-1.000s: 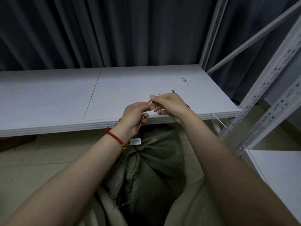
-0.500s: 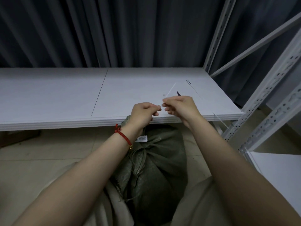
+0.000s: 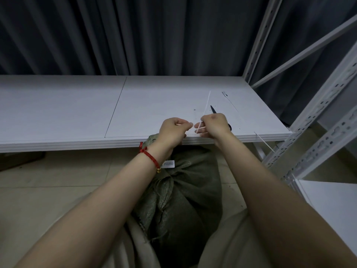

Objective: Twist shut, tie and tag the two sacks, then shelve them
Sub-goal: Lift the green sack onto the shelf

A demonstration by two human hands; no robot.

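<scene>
Head view, looking down over a white shelf board (image 3: 67,113) that spans the middle of the frame, two panels meeting at a dark seam left of centre. Behind it hangs a dark grey pleated curtain (image 3: 116,35). A white perforated rack upright (image 3: 257,39) rises at the board's far right corner, with a diagonal brace and more slotted uprights filling the right edge. A lower white shelf (image 3: 332,207) shows at lower right. Pale floor tiles (image 3: 48,180) lie beneath the board.

Both hands are held together over the board's front edge, centre frame. The left hand (image 3: 174,130), with a red bracelet (image 3: 151,157) at its wrist, pinches one end of a thin white tie (image 3: 206,106) between thumb and curled fingers. The right hand (image 3: 214,125) has its fingers curled round the same tie, whose free end slants up over the board.

A black scissors tip (image 3: 213,109) shows on the board just behind the right hand. A spare tie (image 3: 230,102) lies farther right; another (image 3: 263,142) overhangs the front edge.

The green woven sack (image 3: 185,200) sits on the floor below the hands, between the forearms, neck gathered, with a white printed tag (image 3: 169,164) at its top.
</scene>
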